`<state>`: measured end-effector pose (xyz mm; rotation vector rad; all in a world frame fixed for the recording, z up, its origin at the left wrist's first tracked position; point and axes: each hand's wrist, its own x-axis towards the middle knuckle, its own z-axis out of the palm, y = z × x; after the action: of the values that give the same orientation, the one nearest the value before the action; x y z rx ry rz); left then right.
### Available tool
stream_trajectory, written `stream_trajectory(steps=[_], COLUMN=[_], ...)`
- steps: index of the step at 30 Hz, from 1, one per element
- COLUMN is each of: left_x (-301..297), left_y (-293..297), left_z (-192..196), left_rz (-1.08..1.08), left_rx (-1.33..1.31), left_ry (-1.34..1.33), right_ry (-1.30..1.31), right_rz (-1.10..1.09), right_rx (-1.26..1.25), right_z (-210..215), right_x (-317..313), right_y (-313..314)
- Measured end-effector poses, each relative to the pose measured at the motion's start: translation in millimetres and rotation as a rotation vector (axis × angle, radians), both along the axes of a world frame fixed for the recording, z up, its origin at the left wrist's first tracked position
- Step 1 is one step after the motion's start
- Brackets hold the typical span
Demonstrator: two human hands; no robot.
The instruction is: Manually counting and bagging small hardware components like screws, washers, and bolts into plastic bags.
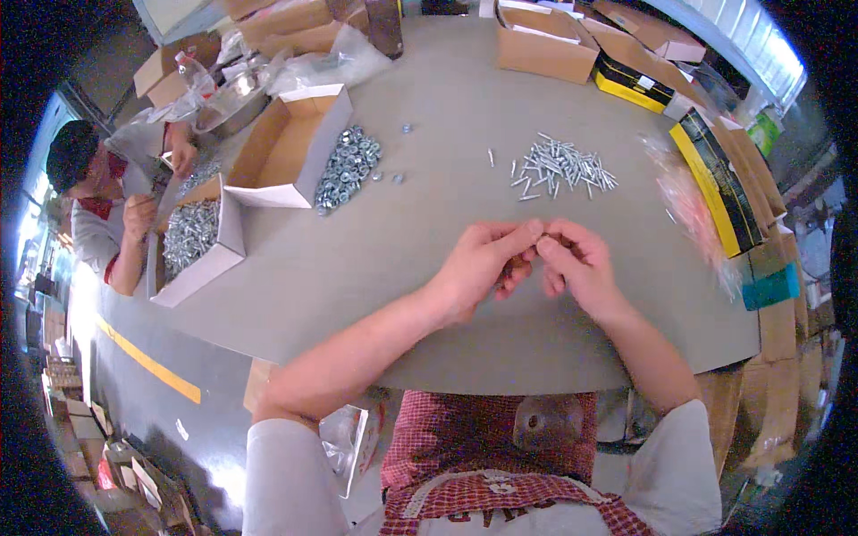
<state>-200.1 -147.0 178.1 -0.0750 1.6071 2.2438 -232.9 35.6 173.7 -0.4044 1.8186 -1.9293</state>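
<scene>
My left hand (487,261) and my right hand (576,261) meet above the grey table, thumbs and fingertips pressed together. Both are closed around something too small and hidden to name. Just beyond them lies a loose pile of slim silvery metal pins (561,167), with a few strays at its left side. Farther left is a heap of shiny metal nuts (349,168), a few of them lying apart. An open white cardboard box (290,147) beside that heap shows its bare brown inside. Nearer the left edge, another box (204,272) is filled with small metal parts (190,234).
A co-worker (100,201) sits at the left edge, hands near metal parts. Cardboard boxes (545,49) line the far side. At right stand a black-and-yellow box (719,183), clear plastic bags (693,201) and a teal object (770,288). The table's near edge curves before my apron.
</scene>
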Motion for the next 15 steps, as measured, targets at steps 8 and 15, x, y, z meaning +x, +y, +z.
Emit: stream_trajectory(steps=[8, 15], left_x=[-6.3, -4.2], left_y=[-4.3, -1.2], left_z=[-6.6, -0.4], left_rz=[-0.078, -0.197], left_rx=[-0.2, 0.096], left_ry=[0.101, -0.106], right_ry=[0.556, 0.281], right_rz=[0.115, 0.129], right_rx=[0.329, 0.335], right_z=[-6.5, 18.9], right_x=[-11.1, 2.6], right_y=[7.4, 19.9])
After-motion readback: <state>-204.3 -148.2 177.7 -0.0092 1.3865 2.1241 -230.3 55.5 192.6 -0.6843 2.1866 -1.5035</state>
